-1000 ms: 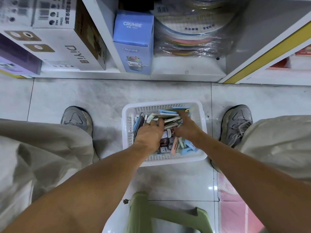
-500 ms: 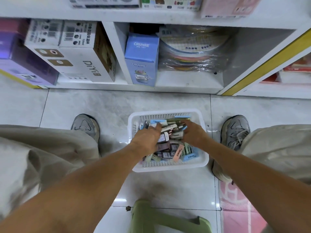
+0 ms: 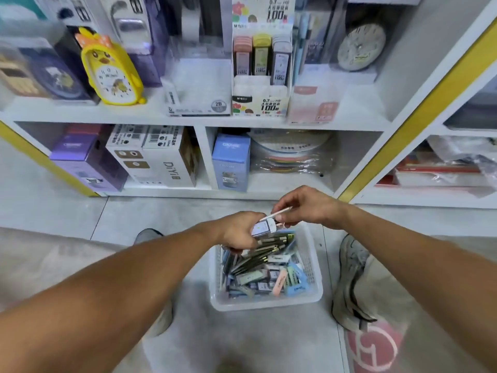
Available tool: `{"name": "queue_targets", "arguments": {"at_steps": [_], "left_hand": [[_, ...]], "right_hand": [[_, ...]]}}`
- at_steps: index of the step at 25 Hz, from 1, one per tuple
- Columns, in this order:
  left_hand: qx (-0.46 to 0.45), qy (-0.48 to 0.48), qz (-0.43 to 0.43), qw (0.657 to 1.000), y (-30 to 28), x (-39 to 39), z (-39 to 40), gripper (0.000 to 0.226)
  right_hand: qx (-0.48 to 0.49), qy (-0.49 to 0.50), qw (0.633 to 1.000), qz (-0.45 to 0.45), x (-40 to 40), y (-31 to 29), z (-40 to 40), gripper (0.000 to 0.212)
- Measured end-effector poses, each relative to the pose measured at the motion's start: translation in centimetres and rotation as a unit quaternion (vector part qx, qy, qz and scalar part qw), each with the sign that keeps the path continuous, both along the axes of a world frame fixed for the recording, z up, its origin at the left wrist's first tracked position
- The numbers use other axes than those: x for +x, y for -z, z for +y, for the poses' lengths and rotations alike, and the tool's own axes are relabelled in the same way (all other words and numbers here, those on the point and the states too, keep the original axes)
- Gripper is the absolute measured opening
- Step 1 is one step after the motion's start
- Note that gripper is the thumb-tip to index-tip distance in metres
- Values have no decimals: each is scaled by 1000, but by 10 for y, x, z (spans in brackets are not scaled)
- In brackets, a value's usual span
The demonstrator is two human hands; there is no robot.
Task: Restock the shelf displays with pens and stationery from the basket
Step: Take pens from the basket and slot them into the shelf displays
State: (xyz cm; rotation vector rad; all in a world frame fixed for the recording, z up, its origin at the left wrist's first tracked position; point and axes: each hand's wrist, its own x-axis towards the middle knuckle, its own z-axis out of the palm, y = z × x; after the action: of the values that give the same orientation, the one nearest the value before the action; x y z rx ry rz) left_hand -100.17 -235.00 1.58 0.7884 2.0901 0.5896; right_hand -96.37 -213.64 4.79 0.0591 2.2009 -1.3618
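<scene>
A white plastic basket [image 3: 314,270] sits on the floor between my feet, filled with dark pens [image 3: 265,251] and several pastel erasers [image 3: 291,278]. My left hand [image 3: 239,231] hovers over the basket's far left corner and grips a small white-and-purple pack [image 3: 263,227]. My right hand [image 3: 306,205] is just above it and pinches a thin white pen [image 3: 279,212], whose tip touches the pack. The shelf display [image 3: 261,76] with pencil-lead cases stands straight ahead on the upper shelf.
A yellow chick clock [image 3: 111,70] and boxed goods fill the upper shelf. Below are a DiYi box [image 3: 166,157], a blue box [image 3: 231,160] and wrapped coloured discs [image 3: 293,154]. My shoes [image 3: 349,275] flank the basket. A yellow-edged shelf post [image 3: 419,109] rises right.
Both hands have lifted out of the basket, the left with the small pack and the right with the white pen. My view has tilted up, showing the upper shelf.
</scene>
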Motion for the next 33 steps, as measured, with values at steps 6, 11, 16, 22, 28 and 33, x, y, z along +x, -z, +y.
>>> {"name": "queue_targets", "arguments": {"at_steps": [6,11,16,22,28,33], "left_hand": [[100,-65,-70,990,-139,-41,2,45],[169,-154,-60,972,-207,-67,-11,28],[290,-340,-107,888,-234,-91,-22,25],[230,-412,-141,871,-248,-128,-38,10],[201,-456,-103,861,-256,-159,-84,8],[159,-456,-98,870,-253,-171,-115,12]], "right_hand": [[19,51,979,198,-33,-132,10,10],[-128,205,942,232,-62,-197,6,8],[-225,224,940,122,-84,-217,-1,18],[-178,148,962,142,-126,-207,-30,45],[-32,146,955,255,-169,-200,-70,18],[57,105,938,325,-193,-191,-97,16]]}}
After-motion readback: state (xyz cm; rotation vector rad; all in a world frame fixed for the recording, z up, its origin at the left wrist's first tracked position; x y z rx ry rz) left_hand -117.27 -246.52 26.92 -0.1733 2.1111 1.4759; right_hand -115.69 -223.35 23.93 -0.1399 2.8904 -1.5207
